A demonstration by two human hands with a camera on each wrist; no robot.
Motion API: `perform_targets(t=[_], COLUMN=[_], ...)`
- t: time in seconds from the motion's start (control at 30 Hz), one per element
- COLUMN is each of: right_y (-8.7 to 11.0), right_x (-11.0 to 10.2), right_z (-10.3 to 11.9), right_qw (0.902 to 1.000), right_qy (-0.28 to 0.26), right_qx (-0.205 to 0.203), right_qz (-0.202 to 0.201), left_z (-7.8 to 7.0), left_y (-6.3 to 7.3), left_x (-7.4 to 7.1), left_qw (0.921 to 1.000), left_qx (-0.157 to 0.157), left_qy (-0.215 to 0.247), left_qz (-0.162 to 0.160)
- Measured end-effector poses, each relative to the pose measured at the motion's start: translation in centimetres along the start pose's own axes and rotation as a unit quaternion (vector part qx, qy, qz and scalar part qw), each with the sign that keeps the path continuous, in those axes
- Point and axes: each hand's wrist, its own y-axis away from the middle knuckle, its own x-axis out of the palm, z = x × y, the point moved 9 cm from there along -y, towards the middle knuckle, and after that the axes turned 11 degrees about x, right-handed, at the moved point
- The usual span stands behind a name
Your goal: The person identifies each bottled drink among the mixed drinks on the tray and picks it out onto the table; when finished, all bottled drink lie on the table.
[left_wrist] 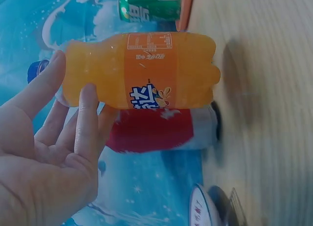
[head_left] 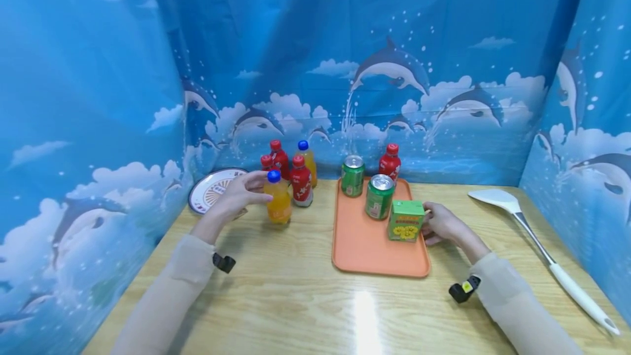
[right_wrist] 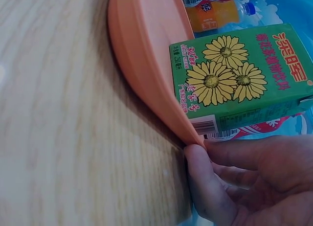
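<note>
My left hand (head_left: pixel 242 193) holds an orange soda bottle (head_left: pixel 279 201) near its neck, between thumb and fingers. In the left wrist view the bottle (left_wrist: pixel 146 69) has its shadow apart from its base, so it appears slightly off the table. My right hand (head_left: pixel 442 223) pinches the right rim of an orange tray (head_left: pixel 370 253), as the right wrist view shows at the rim (right_wrist: pixel 161 106). On the tray, beside that hand, stands a green drink carton (head_left: pixel 406 222) with yellow flowers. Two green cans (head_left: pixel 379 197) and a red bottle (head_left: pixel 390 162) stand farther back on it.
Behind the left hand are several red bottles (head_left: pixel 302 182) and another orange soda bottle (head_left: pixel 308 160). A white plate (head_left: pixel 207 193) with a dark rim leans at the back left. At the right lies a long-handled spatula (head_left: pixel 537 240). Dolphin-print curtains (head_left: pixel 315 43) enclose the table (head_left: pixel 276 300).
</note>
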Motion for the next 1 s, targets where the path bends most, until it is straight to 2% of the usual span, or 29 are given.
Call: perform_targets(t=[0.27, 0.57, 0.67, 0.83, 1.0], right_y=[-0.1, 0.0, -0.1, 0.0, 0.2], right_x=[0.1, 0.2, 0.2, -0.1, 0.1], right_z=[0.0, 0.2, 0.3, 0.4, 0.4], right_qw=[1.0000, 1.0000, 0.9999, 0.9993, 0.9994], right_qy=[0.004, 0.005, 0.013, 0.034, 0.033], right_qx=[0.003, 0.003, 0.003, 0.012, 0.005], right_qz=[-0.001, -0.001, -0.001, -0.010, -0.005], left_z=[1.7, 2.9, 2.9, 2.2, 2.1], left_y=[0.1, 0.4, 0.5, 0.4, 0.6], left_x=[-0.9, -1.6, -1.7, -1.6, -1.3], left_qw=[0.9995, 0.9995, 0.9997, 0.9990, 0.9976], left_qx=[0.021, 0.015, 0.011, 0.019, 0.026], left_qy=[0.009, 0.012, -0.002, -0.038, -0.064], left_qz=[-0.021, -0.026, -0.022, -0.012, -0.007])
